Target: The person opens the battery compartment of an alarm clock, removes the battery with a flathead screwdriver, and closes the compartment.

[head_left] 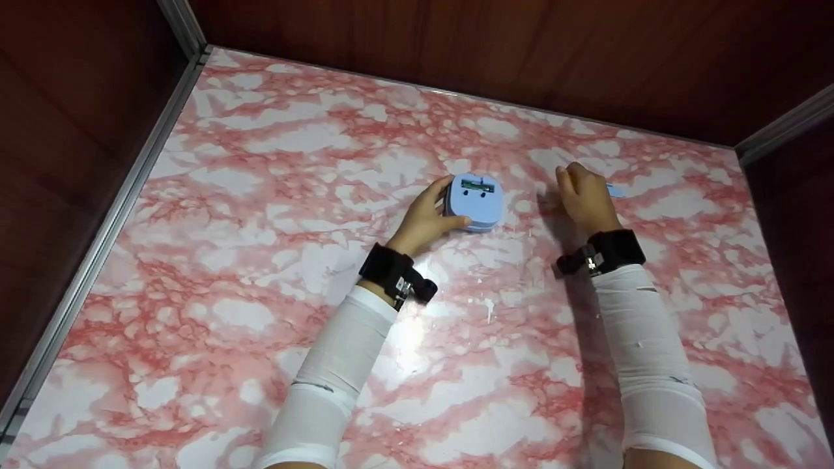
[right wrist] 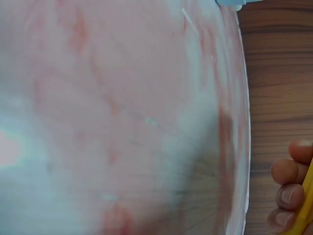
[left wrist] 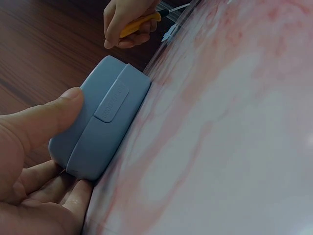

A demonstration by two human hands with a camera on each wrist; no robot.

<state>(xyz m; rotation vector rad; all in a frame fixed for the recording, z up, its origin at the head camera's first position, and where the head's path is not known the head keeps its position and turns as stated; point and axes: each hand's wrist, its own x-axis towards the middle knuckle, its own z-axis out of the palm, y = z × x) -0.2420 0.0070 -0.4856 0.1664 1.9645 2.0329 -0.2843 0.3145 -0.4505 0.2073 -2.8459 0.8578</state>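
Marbled red and white across the worktop.
Pale blue on the box, yellow on the tool handle, grained reddish-brown on the walls.

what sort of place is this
Probably a small work booth, though the room beyond is out of view: dark panels stand on three sides of the marbled table, metal trim lines the corners, and the right hand holds a yellow screwdriver.
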